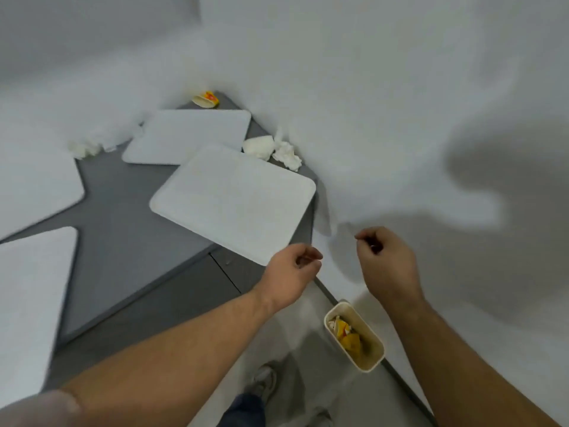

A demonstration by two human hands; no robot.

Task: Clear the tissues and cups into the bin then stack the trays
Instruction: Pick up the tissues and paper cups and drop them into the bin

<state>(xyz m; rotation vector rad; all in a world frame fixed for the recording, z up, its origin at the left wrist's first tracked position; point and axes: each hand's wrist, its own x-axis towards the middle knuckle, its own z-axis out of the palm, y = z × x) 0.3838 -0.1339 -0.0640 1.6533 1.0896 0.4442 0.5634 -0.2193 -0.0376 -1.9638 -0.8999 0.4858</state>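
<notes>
Several white trays lie on the grey table (pixel 129 248): the nearest tray (pixel 234 198) overhangs the table's right corner, a second tray (pixel 187 135) lies behind it, and two more trays (pixel 34 186) (pixel 27 303) sit at the left. Crumpled tissues (pixel 286 154) and a white cup (pixel 258 146) rest by the wall behind the nearest tray. More tissues (pixel 86 147) lie at the back left. A yellow-red paper cup (pixel 205 99) lies on its side in the far corner. My left hand (pixel 292 271) hovers at the nearest tray's front corner, fingers curled, empty. My right hand (pixel 385 260) is held loosely curled above the floor, empty.
A cream bin (pixel 372 362) stands on the floor against the white wall, below my right hand, with yellow and white scraps inside. My shoe (pixel 264 383) is on the floor beside it. The white wall runs along the table's right side.
</notes>
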